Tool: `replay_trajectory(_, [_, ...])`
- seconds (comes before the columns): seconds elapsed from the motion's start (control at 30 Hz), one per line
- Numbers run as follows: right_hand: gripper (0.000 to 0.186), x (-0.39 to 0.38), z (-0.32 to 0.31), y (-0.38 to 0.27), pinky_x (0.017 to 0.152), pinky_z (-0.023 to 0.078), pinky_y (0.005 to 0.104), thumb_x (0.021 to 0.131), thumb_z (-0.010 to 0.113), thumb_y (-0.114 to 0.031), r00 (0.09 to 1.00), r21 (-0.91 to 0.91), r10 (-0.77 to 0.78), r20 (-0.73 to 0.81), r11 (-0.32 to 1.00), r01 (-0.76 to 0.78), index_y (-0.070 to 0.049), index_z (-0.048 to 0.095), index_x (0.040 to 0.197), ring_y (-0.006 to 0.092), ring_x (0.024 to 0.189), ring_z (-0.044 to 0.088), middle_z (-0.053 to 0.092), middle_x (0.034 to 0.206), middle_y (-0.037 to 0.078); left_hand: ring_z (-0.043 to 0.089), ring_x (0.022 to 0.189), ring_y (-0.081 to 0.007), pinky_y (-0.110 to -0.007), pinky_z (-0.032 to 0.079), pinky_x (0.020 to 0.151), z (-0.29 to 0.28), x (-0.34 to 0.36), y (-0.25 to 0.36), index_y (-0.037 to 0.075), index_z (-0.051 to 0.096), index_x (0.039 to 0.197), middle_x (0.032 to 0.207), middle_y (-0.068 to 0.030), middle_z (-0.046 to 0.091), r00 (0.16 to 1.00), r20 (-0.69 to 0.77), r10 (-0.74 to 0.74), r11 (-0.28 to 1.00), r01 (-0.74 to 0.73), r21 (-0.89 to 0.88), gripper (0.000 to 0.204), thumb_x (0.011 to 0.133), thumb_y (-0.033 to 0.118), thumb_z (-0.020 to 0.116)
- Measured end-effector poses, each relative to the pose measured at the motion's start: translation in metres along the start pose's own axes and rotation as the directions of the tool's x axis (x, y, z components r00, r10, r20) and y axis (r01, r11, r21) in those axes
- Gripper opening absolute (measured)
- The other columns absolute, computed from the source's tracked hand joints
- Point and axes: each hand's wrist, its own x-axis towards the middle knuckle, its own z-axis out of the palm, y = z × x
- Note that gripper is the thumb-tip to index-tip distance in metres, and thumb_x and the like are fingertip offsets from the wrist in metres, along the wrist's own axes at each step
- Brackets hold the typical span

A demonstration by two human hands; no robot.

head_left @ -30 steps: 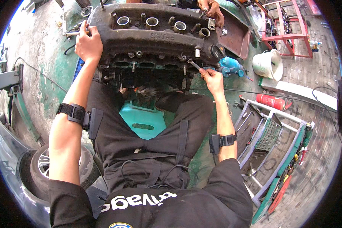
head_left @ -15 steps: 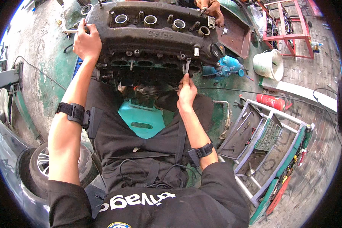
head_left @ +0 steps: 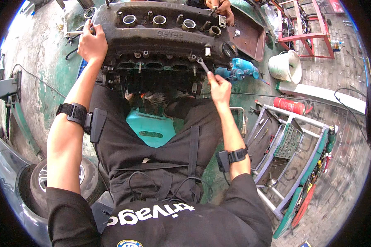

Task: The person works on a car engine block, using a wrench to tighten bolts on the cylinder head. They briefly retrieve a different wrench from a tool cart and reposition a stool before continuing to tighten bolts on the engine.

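A black engine cylinder head with its valve cover (head_left: 160, 35) lies across the top of the view, in front of my knees. My left hand (head_left: 92, 44) is closed around the left end of the cover, its fingertips partly hidden. A thin metal piece (head_left: 75, 32) sticks out to the left beside those fingers; whether I touch it cannot be told. My right hand (head_left: 220, 87) grips a ring spanner (head_left: 204, 65) by its lower end. The spanner's ring sits at a bolt on the cover's near right edge, and its handle slants down to the right.
Another person's hands (head_left: 222, 10) work at the far right end of the engine, by a brown tray (head_left: 251, 37). Right of it are a blue tool (head_left: 239, 70), a white bucket (head_left: 285, 66), a fire extinguisher (head_left: 289, 106) and a tool trolley (head_left: 290, 154). A turquoise stool (head_left: 150, 127) shows between my legs.
My right hand has swung the spanner's handle to the right, from nearly upright to slanted, its ring staying at the bolt. My left hand keeps its place on the cover.
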Motion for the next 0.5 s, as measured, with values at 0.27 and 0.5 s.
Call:
replay_trajectory(0.27, [0.045, 0.041, -0.034, -0.01, 0.053, 0.045, 0.0388, 0.082, 0.064, -0.055, 0.98, -0.295, -0.151, 0.131, 0.938, 0.184, -0.011, 0.071, 0.074, 0.0308, 0.058, 0.062, 0.061, 0.058, 0.011, 0.064, 0.098, -0.0339, -0.045, 0.048, 0.086, 0.002, 0.001, -0.002, 0.022, 0.061, 0.126, 0.105, -0.015, 0.068, 1.0, 0.0, -0.01, 1.0, 0.01, -0.01, 0.044, 0.088, 0.04, 0.05])
replay_trajectory(0.5, [0.043, 0.051, -0.041, -0.013, 0.054, 0.046, 0.038, 0.083, 0.065, -0.052, 0.949, -0.292, -0.218, 0.227, 0.915, 0.279, -0.01, 0.073, 0.076, 0.03, 0.058, 0.063, 0.061, 0.058, 0.012, 0.063, 0.1, -0.0347, -0.045, 0.048, 0.087, 0.002, 0.001, -0.003, 0.021, 0.06, 0.126, 0.108, -0.0165, 0.067, 1.0, -0.013, 0.008, 1.0, -0.008, -0.01, 0.045, 0.088, 0.041, 0.049])
